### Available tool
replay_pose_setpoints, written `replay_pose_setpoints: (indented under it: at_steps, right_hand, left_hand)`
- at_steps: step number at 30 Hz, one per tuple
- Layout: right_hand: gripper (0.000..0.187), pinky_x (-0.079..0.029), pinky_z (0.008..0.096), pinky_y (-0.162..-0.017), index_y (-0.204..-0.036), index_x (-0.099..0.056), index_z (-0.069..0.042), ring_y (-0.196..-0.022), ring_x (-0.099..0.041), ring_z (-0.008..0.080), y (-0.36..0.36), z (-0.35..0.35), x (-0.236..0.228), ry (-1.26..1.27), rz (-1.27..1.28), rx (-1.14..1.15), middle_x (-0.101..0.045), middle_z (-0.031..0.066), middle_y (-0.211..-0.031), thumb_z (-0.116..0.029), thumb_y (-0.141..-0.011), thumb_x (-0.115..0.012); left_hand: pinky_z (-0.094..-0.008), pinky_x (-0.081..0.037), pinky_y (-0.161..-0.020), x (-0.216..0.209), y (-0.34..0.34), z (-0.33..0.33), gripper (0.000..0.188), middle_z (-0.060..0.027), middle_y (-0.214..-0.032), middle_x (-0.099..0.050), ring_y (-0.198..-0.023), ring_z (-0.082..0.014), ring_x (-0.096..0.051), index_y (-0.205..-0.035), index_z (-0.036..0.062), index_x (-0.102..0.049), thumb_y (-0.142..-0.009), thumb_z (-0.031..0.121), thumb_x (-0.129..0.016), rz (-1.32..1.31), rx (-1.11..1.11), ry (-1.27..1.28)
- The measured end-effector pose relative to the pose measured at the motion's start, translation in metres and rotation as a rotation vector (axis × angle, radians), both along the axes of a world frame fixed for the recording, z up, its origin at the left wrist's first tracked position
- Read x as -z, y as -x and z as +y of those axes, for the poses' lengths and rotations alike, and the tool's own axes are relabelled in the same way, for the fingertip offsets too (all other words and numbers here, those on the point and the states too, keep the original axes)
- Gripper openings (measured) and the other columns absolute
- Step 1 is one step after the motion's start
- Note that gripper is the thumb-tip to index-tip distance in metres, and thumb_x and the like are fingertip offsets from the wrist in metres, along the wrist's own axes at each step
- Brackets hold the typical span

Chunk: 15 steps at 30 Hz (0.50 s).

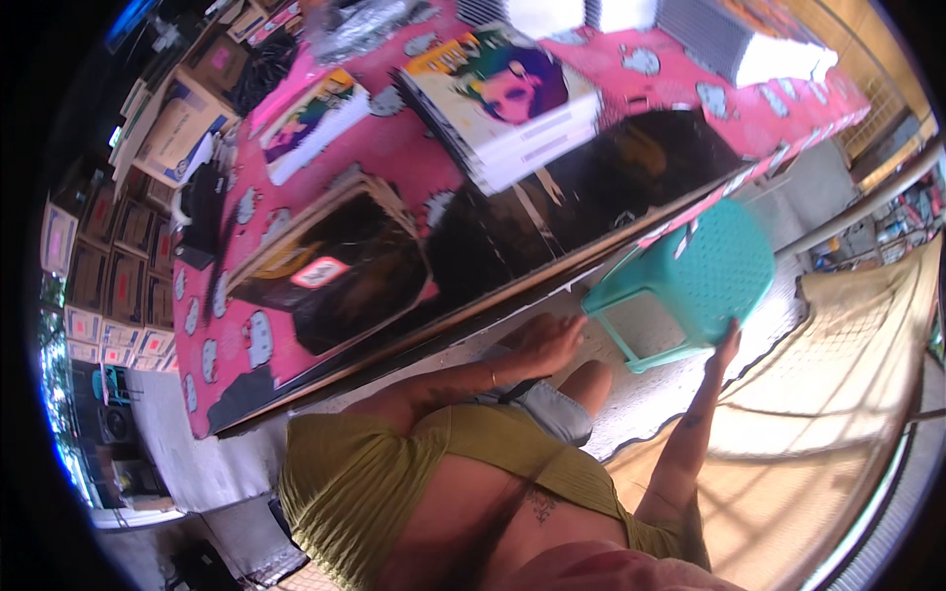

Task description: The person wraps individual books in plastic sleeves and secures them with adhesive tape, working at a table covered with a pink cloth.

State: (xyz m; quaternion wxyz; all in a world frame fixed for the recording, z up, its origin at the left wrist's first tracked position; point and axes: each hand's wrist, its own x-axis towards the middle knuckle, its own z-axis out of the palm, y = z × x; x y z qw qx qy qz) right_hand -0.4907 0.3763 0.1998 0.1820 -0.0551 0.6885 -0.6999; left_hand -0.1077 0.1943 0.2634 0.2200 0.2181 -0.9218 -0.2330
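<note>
Storeroom-like space; cardboard boxes (113, 281) piled well off to the left of both hands, likely stacked to save floor. Worktop (222, 295) beyond the left fingers, dressed in a pink cartoon-print cover, perhaps to protect the surface. Turquoise plastic stool (724, 261) tipped beside the worktop's near edge, seat toward the right fingers, legs toward the left ones. Right hand (728, 345) has it, fingers narrow on the seat rim, presumably because the rim offers a ready edge. Left hand (554, 342) close by the leg ends, fingers partly curled; contact or grip, cannot tell. Book stack (517, 108) beyond the left fingers, laid flat, probably to keep square; black-faced panels (365, 261) flat to their left.
</note>
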Motion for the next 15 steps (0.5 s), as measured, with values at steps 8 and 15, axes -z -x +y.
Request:
replay_pose_setpoints:
  at_steps: [8, 15]
  right_hand:
    - [0.082, -0.033, 0.0423, -0.113, -0.155, -0.028, -0.006, -0.134, -0.045, 0.0273, -0.146, 0.052, -0.021, 0.142, -0.349, -0.083, -0.043, 0.0148, -0.151, -0.034, -0.091, -0.070]
    - [0.050, -0.041, 0.0477, -0.106, -0.143, -0.044, -0.005, -0.124, -0.050, 0.0344, -0.193, -0.023, -0.190, -0.303, 0.398, -0.048, -0.048, 0.0200, -0.138, -0.013, -0.096, -0.062]
  left_hand:
    - [-0.0432, -0.052, -0.068, -0.196, -0.018, 0.041, 0.033, -0.0160, -0.091, -0.062, -0.080, -0.0341, -0.065, -0.124, 0.0065, -0.056, -0.097, 0.024, -0.058, -0.180, 0.192, -0.284]
    - [-0.0440, -0.052, -0.072, -0.412, -0.123, 0.022, 0.039, -0.0157, -0.096, -0.062, -0.080, -0.0322, -0.064, -0.132, 0.0093, -0.059, -0.095, 0.022, -0.061, 0.148, -0.170, -0.275]
